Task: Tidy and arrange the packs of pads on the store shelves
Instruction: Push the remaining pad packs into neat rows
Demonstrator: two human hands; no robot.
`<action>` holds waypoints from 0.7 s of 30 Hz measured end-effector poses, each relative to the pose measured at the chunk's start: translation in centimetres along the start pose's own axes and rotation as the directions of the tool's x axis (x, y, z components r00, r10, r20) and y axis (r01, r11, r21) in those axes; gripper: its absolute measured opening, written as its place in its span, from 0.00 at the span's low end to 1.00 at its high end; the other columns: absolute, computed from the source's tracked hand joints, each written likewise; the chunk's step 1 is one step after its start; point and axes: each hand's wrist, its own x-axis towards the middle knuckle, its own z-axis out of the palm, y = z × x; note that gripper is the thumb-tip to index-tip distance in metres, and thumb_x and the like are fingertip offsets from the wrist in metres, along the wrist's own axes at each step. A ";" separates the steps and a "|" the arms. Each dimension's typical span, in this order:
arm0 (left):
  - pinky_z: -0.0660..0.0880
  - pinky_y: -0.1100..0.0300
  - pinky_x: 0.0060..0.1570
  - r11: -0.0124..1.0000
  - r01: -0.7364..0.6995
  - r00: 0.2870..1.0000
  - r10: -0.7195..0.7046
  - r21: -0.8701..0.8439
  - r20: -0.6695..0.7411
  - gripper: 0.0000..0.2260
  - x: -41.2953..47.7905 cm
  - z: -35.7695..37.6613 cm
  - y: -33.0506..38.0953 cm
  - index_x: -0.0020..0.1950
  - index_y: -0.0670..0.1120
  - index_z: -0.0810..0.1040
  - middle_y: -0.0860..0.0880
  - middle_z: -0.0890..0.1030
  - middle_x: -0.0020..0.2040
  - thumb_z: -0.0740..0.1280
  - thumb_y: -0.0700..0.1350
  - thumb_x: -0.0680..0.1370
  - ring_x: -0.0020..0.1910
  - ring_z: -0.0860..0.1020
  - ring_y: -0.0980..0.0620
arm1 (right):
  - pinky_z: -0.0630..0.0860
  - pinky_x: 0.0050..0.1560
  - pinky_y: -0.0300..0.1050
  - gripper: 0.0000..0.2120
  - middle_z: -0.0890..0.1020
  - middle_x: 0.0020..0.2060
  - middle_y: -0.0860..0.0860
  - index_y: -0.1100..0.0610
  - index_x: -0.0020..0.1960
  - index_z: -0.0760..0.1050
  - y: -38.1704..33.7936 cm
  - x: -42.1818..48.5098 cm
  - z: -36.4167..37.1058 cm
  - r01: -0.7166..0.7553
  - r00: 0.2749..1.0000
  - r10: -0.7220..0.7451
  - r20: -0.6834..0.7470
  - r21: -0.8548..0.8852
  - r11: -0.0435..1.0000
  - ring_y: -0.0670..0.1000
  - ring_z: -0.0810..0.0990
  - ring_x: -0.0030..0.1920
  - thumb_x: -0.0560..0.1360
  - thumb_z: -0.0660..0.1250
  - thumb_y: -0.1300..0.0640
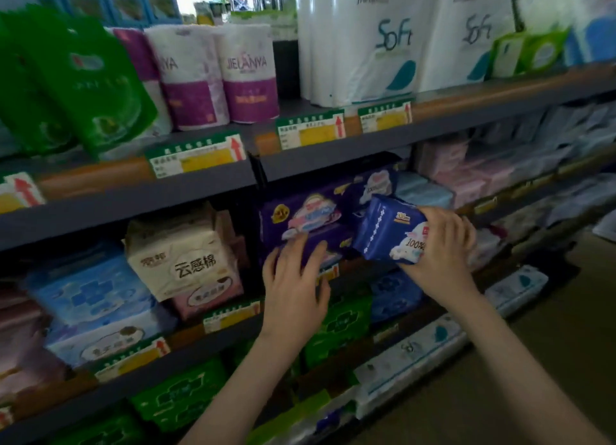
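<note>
Both forearms reach up from the bottom edge toward the middle shelf [213, 344]. Left hand [293, 278] lies with straight, spread fingers on the front of the purple packs [306, 211]. Right hand [446, 244] holds the dark blue pack [386, 234] tilted, just in front of the shelf and beside the purple ones, its fingers curled round the right edge. To do this well, I think the left hand should steady the purple stack while the blue pack goes in upright at their right, face forward.

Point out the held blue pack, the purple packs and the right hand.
blue pack [383, 231], head view, front face.
purple packs [305, 211], head view, top pack's front.
right hand [443, 249], head view, back of hand.
</note>
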 end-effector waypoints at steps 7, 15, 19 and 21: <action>0.50 0.36 0.69 0.873 0.168 0.962 -0.247 0.457 0.118 0.29 4.0 5.6 1.9 0.75 0.48 0.62 0.40 0.57 0.76 0.53 0.59 0.77 0.75 0.56 0.40 | 0.51 0.66 0.60 0.48 0.65 0.60 0.56 0.60 0.66 0.61 5.4 6.7 4.2 0.258 0.966 -0.258 -0.001 -0.056 0.965 0.59 0.64 0.62 0.51 0.82 0.63; 0.53 0.33 0.68 0.804 0.224 0.939 -0.330 0.550 0.099 0.30 3.6 7.1 2.1 0.76 0.48 0.61 0.40 0.54 0.77 0.53 0.60 0.77 0.76 0.53 0.38 | 0.40 0.70 0.54 0.42 0.65 0.66 0.53 0.57 0.69 0.60 7.0 10.2 7.3 0.399 0.891 -0.398 0.219 0.043 0.916 0.56 0.60 0.68 0.69 0.53 0.27; 0.52 0.34 0.68 0.785 0.219 0.942 -0.325 0.580 0.083 0.30 3.5 6.8 2.3 0.76 0.48 0.60 0.40 0.53 0.77 0.54 0.60 0.77 0.75 0.53 0.39 | 0.40 0.70 0.57 0.36 0.66 0.68 0.54 0.56 0.71 0.59 7.2 10.2 7.9 0.404 0.893 -0.402 0.201 0.034 0.914 0.57 0.57 0.71 0.74 0.47 0.32; 0.51 0.34 0.69 0.781 0.237 0.946 -0.322 0.578 0.047 0.30 3.3 6.1 2.3 0.76 0.48 0.60 0.40 0.54 0.77 0.55 0.60 0.77 0.75 0.53 0.39 | 0.39 0.70 0.57 0.37 0.60 0.70 0.54 0.54 0.73 0.57 6.6 9.6 7.7 0.393 0.904 -0.395 0.162 0.041 0.918 0.57 0.53 0.73 0.72 0.52 0.33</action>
